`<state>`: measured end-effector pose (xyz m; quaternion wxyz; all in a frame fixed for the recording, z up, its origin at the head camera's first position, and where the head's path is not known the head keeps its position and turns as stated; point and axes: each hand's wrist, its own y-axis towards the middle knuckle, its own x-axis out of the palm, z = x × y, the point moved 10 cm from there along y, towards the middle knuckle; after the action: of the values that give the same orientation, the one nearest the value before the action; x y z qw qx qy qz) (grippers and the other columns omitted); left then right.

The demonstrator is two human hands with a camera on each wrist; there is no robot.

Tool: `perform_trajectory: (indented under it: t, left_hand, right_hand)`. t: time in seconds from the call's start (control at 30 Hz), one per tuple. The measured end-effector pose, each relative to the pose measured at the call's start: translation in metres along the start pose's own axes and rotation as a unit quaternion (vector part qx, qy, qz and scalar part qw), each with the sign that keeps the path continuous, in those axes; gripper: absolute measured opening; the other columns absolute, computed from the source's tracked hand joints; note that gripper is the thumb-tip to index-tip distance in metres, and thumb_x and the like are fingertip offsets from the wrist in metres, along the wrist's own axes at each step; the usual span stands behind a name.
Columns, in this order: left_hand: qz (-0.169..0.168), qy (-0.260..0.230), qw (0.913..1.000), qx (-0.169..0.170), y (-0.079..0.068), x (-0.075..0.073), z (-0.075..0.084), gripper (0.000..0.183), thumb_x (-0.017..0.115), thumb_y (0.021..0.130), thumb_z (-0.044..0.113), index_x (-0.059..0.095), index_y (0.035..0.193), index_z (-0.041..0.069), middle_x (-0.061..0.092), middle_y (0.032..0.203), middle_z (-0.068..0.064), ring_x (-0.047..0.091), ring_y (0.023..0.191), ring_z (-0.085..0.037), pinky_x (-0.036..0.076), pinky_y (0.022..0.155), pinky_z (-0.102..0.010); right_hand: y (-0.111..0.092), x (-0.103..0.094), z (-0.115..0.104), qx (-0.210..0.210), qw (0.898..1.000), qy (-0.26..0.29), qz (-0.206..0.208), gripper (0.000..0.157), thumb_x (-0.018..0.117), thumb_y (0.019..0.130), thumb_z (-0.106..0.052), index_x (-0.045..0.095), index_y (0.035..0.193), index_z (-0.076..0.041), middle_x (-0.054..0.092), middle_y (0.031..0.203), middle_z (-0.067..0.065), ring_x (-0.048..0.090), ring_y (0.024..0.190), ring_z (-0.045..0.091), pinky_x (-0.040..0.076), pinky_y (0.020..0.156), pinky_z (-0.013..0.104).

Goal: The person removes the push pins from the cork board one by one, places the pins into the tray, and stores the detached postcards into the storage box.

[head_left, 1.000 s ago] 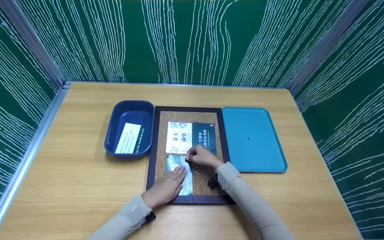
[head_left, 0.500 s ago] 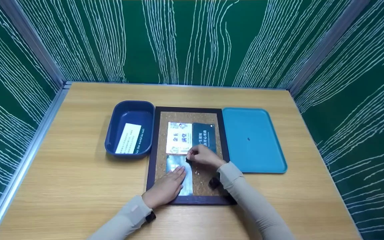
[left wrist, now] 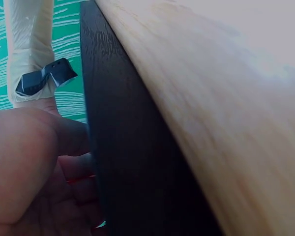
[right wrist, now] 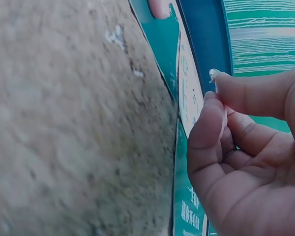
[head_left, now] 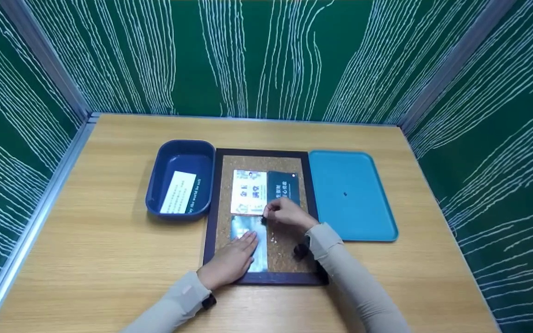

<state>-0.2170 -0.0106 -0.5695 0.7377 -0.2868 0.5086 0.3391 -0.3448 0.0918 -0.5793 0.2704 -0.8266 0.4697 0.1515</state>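
Apparently Fixing the Light-Blue Card (head_left: 261,249) to the Corkboard (head_left: 280,259)

You seem to be working at this card's top right corner. It is lying flat at the near left of the board, just below the white card (head_left: 249,192); the dark green card (head_left: 290,185) is lying partly hidden by your right hand (head_left: 289,214). That hand's thumb and forefinger are pinching a small clear piece (right wrist: 214,74), likely a push pin; whether it is touching the card, you cannot tell. The next move is probably calling for a straight push down, with your left hand (head_left: 230,261) preventing a slip. That left hand is resting across the card, fingers extended close together, gripping nothing. Your right forearm is slanting in from the near right, the remaining fingers curling toward the palm.
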Motion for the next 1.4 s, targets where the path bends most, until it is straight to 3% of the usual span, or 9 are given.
perform_trajectory:
  t: [0.4,0.63,0.83,1.4]
  left_hand:
    - [0.034,0.012,0.9992,0.02,-0.002,-0.004,0.004,0.047,0.049,0.099,0.022,0.047,0.14,-0.002,0.041,0.15,-0.017,0.038,0.14,-0.032,0.036,0.113,-0.047]
    - [0.027,0.012,0.9995,0.013,-0.002,-0.003,0.003,0.048,0.046,0.1,0.023,0.045,0.142,-0.001,0.038,0.151,-0.015,0.036,0.141,-0.03,0.035,0.113,-0.046]
    - [0.021,0.009,0.9997,0.011,-0.001,-0.003,0.002,0.048,0.046,0.1,0.024,0.044,0.142,0.0,0.037,0.152,-0.015,0.035,0.141,-0.03,0.034,0.114,-0.046]
    - [0.028,0.016,0.9993,0.019,-0.001,-0.004,0.005,0.048,0.049,0.099,0.022,0.045,0.141,-0.002,0.04,0.15,-0.017,0.039,0.139,-0.031,0.036,0.112,-0.047]
  right_hand:
    - [-0.004,-0.02,0.002,-0.003,1.0,0.024,0.015,0.012,0.057,0.088,-0.007,0.067,0.082,-0.008,0.061,0.079,-0.001,0.053,0.068,0.012,0.047,0.061,0.023]
    - [-0.007,-0.037,0.006,0.009,0.999,0.02,0.042,0.01,0.06,0.088,-0.012,0.068,0.083,-0.008,0.063,0.081,0.001,0.057,0.071,0.014,0.052,0.066,0.03]
    - [-0.008,-0.048,0.012,0.016,0.997,0.033,0.065,0.009,0.061,0.087,-0.01,0.067,0.082,-0.008,0.064,0.083,0.001,0.057,0.073,0.013,0.052,0.065,0.025]
    - [-0.011,-0.082,0.031,0.04,0.993,0.062,0.087,0.015,0.055,0.089,-0.01,0.067,0.091,-0.001,0.062,0.086,0.004,0.056,0.078,0.02,0.055,0.075,0.034]
